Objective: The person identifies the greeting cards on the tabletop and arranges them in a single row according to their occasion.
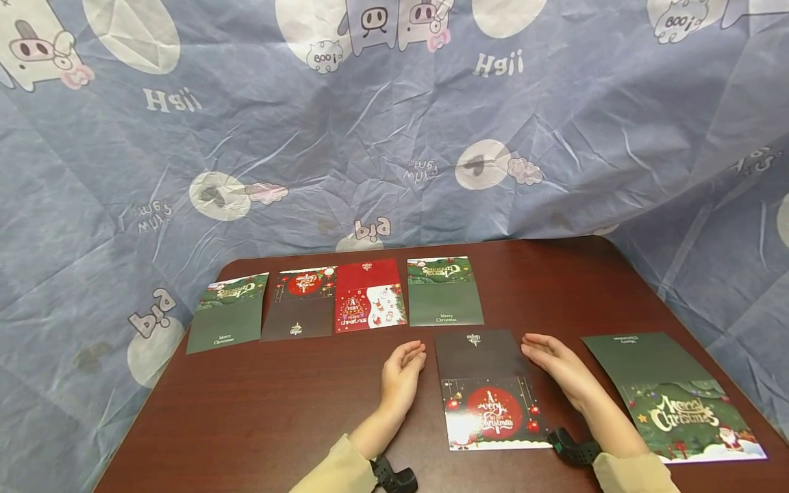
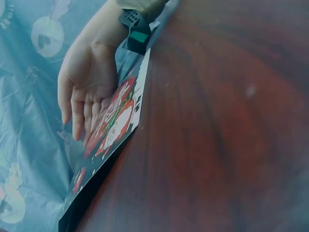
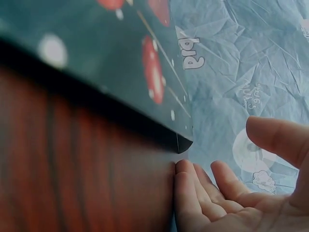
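An unfolded dark Christmas card (image 1: 493, 404) with a red circle lies on the table before me, printed half toward the front edge. My left hand (image 1: 399, 383) is just left of it, fingers loosely bent, edge down on the table. To its right is my right hand (image 1: 564, 370), fingers extended and holding nothing. In the right wrist view, the fingers (image 3: 190, 193) of that hand are close to the card's raised edge (image 3: 178, 130); contact cannot be made out. The left wrist view shows the right hand's palm (image 2: 91, 72) beyond the card; the left hand is outside that view.
A green card (image 1: 678, 404) lies at the right. Along the back are a green card (image 1: 224, 318), a dark card (image 1: 298, 318), a red-and-white card (image 1: 370, 301) and another green card (image 1: 445, 298). A blue printed cloth (image 1: 370, 157) hangs behind the brown table (image 1: 277, 411).
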{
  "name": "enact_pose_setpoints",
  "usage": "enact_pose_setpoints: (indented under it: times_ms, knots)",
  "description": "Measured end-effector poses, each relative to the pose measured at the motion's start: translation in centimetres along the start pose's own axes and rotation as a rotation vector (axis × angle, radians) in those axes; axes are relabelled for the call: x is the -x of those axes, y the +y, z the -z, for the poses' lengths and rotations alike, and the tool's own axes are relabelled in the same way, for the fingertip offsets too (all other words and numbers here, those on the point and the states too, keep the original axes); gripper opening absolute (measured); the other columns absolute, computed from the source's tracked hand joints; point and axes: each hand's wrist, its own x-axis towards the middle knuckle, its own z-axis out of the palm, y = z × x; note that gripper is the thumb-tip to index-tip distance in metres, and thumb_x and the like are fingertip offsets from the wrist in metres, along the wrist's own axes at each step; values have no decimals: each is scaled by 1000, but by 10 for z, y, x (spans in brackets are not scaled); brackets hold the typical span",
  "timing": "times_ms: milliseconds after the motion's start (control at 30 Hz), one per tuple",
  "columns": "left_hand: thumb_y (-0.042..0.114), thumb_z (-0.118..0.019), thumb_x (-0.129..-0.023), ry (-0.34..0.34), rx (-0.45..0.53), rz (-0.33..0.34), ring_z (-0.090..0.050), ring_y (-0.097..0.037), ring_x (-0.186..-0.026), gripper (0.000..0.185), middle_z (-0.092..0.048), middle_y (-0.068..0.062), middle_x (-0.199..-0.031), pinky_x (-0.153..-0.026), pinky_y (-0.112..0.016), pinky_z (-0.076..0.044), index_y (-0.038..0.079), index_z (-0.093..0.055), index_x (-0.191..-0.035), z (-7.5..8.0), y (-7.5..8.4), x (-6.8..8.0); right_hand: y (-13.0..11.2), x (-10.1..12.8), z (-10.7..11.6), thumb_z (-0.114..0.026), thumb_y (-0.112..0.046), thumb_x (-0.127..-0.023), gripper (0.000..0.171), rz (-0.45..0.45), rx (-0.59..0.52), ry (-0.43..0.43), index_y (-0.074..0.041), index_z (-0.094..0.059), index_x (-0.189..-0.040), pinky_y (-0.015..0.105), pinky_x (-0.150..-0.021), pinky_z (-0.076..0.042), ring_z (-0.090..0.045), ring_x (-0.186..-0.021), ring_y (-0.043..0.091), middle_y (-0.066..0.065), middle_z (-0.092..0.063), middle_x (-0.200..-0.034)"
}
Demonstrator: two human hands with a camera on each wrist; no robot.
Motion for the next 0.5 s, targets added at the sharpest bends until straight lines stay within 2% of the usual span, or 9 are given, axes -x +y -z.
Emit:
enact_pose_setpoints:
  times_ms: [133, 167, 233, 367, 500]
  knots:
    - [-4, -53, -89, -18, -13, 10, -57, -42, -106, 26, -59, -31, -112, -82, -26, -51, -15, -55, -112, 1, 2, 5, 0, 6, 0, -52, -32, -97, 61, -11, 37, -1, 6, -29, -140, 41, -100, -34, -43, -121, 16, 26, -36, -141]
    - [-4, -53, -88, -21, -15, 9, -57, -42, -105, 26, -60, -31, -112, -82, -26, -51, -15, -55, -112, 1, 1, 6, 0, 8, 0, -52, -32, -97, 61, -9, 40, 0, 6, -30, -140, 46, -101, -32, -43, -122, 19, 26, -37, -141]
    - [-4, -53, -88, -27, -12, 15, -58, -42, -104, 27, -60, -31, -111, -81, -26, -51, -16, -55, -112, 1, -5, 6, 0, 10, 0, -52, -31, -97, 61, -8, 47, 3, 6, -30, -139, 49, -101, -30, -44, -120, 15, 27, -38, -140]
    - [-4, -53, -87, -31, 6, 26, -60, -39, -101, 28, -61, -29, -110, -80, -26, -52, -15, -56, -112, 1, -22, 5, 1, 16, -1, -53, -30, -97, 59, -2, 73, 13, 7, -32, -138, 48, -100, -32, -45, -107, -5, 27, -41, -138]
    - [-2, -54, -87, -29, 21, 31, -62, -36, -98, 27, -63, -26, -110, -78, -30, -53, -13, -57, -112, 1, -31, 7, 1, 21, -2, -53, -31, -96, 57, 7, 113, 27, 6, -36, -136, 45, -98, -36, -47, -101, -8, 26, -47, -133]
